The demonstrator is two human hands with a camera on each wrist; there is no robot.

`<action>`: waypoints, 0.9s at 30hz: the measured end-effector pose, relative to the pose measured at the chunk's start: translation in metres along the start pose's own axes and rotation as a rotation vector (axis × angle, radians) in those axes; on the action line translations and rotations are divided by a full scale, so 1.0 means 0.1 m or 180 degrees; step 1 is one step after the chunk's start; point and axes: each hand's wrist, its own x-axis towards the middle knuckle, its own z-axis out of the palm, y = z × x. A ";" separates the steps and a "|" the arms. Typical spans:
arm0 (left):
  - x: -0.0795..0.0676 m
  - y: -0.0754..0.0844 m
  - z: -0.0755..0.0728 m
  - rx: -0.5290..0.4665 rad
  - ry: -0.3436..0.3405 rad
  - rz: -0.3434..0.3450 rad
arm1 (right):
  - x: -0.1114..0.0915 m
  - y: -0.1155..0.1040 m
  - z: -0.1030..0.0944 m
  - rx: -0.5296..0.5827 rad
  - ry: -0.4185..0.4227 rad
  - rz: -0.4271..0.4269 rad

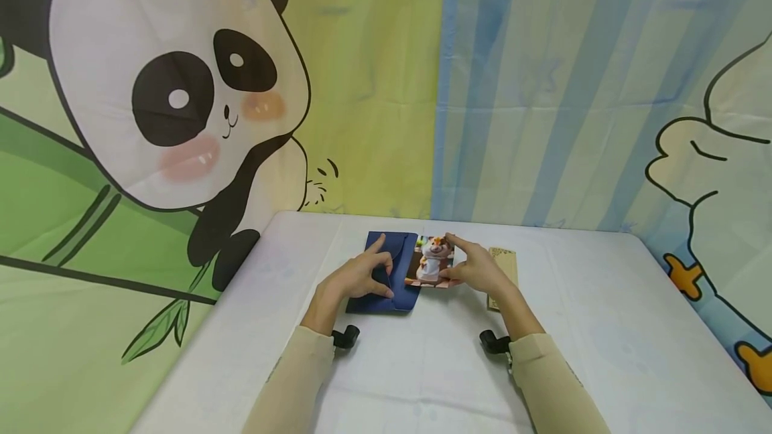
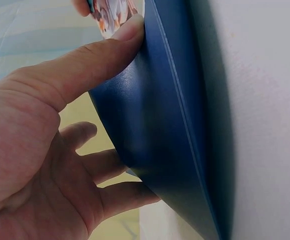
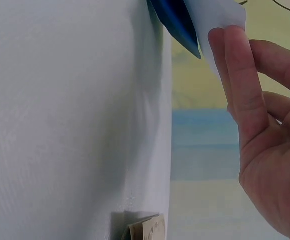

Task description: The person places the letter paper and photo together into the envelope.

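Two bare hands met over a white table (image 1: 422,374), one on a dark blue envelope (image 1: 402,261), the other on a small photo (image 1: 430,263) of a hamster-like animal in white. The left hand (image 1: 360,274) grasped the envelope, its thumb pressed to one face and other fingers reaching behind. The right hand (image 1: 479,270), at the photo's 3 o'clock, pinched the print, fingertips against its white back. The photo was held at the envelope's 3 o'clock, its 9 o'clock edge meeting the envelope's side; whether any of it lay inside could not be told. A tan card (image 1: 506,263) lay on the table beyond the right hand at 3 o'clock, partly hidden by the wrist. Beige sleeves (image 1: 289,380) covered the forearms. A cartoon panda (image 1: 175,86) adorned the backdrop at the envelope's 10 o'clock, a blue-striped curtain (image 1: 543,86) at 1 o'clock.
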 end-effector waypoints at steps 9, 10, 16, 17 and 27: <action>0.00 0.01 0.00 -0.0018 0.0004 -0.0003 | 0.04 -0.02 0.10 0.0085 -0.0169 -0.0123; 0.00 0.01 0.00 -0.0010 0.0012 0.0001 | 0.05 -0.03 0.12 0.0114 -0.0187 -0.0132; 0.00 -0.01 0.01 -0.0003 0.0000 -0.0025 | 0.09 -0.09 0.23 0.0208 -0.0286 -0.0126; -0.01 -0.01 0.01 -0.0008 -0.0009 -0.0030 | 0.09 -0.10 0.25 0.0218 -0.0294 -0.0125; 0.00 -0.02 0.00 0.0009 0.0009 -0.0025 | 0.14 -0.16 0.39 0.0340 -0.0489 -0.0278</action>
